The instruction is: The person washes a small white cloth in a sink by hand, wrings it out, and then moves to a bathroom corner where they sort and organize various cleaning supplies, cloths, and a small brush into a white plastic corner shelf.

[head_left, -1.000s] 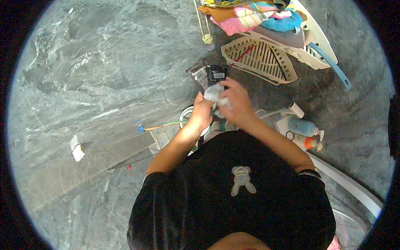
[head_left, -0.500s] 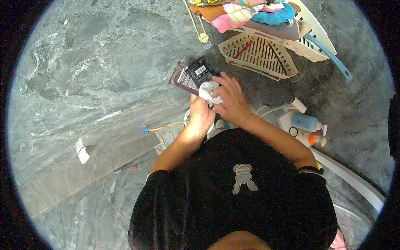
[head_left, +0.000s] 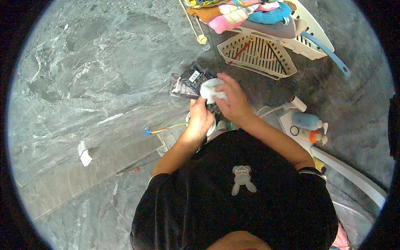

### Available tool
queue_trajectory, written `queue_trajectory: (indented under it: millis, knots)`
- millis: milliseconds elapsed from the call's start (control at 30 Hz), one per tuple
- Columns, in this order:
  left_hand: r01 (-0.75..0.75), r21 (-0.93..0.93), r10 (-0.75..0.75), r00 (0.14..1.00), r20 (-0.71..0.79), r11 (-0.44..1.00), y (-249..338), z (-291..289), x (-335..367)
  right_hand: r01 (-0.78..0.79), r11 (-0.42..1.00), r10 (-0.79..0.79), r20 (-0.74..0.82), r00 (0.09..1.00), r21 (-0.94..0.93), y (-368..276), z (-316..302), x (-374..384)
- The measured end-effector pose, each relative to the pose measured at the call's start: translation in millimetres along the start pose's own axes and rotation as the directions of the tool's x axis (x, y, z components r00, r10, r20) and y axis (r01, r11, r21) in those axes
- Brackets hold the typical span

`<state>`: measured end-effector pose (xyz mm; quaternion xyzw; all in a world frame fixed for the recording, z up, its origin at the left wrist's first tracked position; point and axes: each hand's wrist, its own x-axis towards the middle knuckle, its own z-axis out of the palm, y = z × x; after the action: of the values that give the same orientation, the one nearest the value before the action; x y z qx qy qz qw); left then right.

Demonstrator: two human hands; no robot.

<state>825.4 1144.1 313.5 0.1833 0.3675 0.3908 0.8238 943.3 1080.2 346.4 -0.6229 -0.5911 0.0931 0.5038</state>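
My left hand (head_left: 201, 117) is closed round the lower end of a black flat packet (head_left: 192, 78) with a white barcode label. Behind it, at the left, shows a second dark packet (head_left: 179, 86) with pale print, overlapped by the first. A crumpled white cloth or tissue (head_left: 210, 89) is bunched in my right hand (head_left: 235, 100), over the packet's right side. Blur softens the right fingers, but they curl around the white wad. Whether the wad touches the packet I cannot tell.
Beyond my hands, a cream slotted corner basket (head_left: 258, 56) sits below a rack with colourful cloths (head_left: 266, 16) and a blue-handled brush (head_left: 329, 52). To the right stand a blue pump bottle (head_left: 306, 121) and an orange-labelled one (head_left: 314, 136). A hose (head_left: 166, 128) runs at the left.
The packets have tilted and shifted slightly down and to the left. The white wad in my right hand looks fuller and has moved a little to the right.
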Motion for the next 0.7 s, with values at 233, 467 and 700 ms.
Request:
queue_trajectory:
  millis: [233,467,700]
  knots:
    - [0.004,0.044,-0.007,0.997,0.071,0.999,12.3,15.8,-12.6,0.067,0.99,-0.048,0.144,0.988,-0.127,22.8,0.3,-21.7]
    - [-0.01,0.292,-0.029,0.991,0.127,0.956,-2.0,2.6,-6.6,-0.412,0.911,0.412,-0.033,0.911,0.0,-2.7,-34.8,14.6]
    - [-0.175,0.734,-0.168,0.915,0.368,0.656,-15.4,16.5,-21.7,-0.23,0.969,0.234,0.047,0.971,-0.091,6.8,-14.9,30.6]
